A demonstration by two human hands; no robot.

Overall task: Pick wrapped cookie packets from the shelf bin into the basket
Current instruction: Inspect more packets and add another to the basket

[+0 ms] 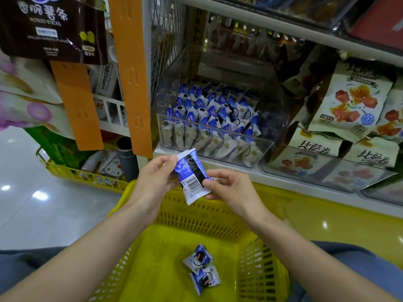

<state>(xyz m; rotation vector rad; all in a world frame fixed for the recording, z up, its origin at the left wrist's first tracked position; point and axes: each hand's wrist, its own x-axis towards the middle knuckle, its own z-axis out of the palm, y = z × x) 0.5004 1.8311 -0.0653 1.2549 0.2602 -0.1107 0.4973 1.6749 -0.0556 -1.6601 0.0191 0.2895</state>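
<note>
A wrapped cookie packet (pixel 192 177), blue and white with its barcode side turned up, was held in the air between the shelf's edge and the yellow basket (pixel 196 214). The left hand (pixel 152 177) pinched its upper end, with the fingers (pixel 168 160) curled onto the crimped seal. The right hand (pixel 231 188) pinched its lower right edge between thumb and fingers (pixel 209 182). With both ends gripped, the wrapper was stretched flat and tilted toward the person, a hold that suggested the label was being checked before the drop.

Directly below, at least 2 matching packets (pixel 200 267) lay on the basket floor. The basket stood close against the front of the shelf, so the packet hung above its open top and a release would probably land it inside.

Just behind the hands, the clear shelf bin (pixel 274 127) held many more of the same packets (pixel 213 110), standing in rows with their tops leaning toward the open front, within easy reach. That stock suggested the picking was at an early stage.

Bags of another snack (pixel 349 101) were stacked in the next compartment to the right. Orange strips (pixel 130 73) hung down the shelf's left post beside a dark potato-sticks bag (pixel 50 25). A 2nd yellow basket (pixel 82 173) stood on the floor to the left.
</note>
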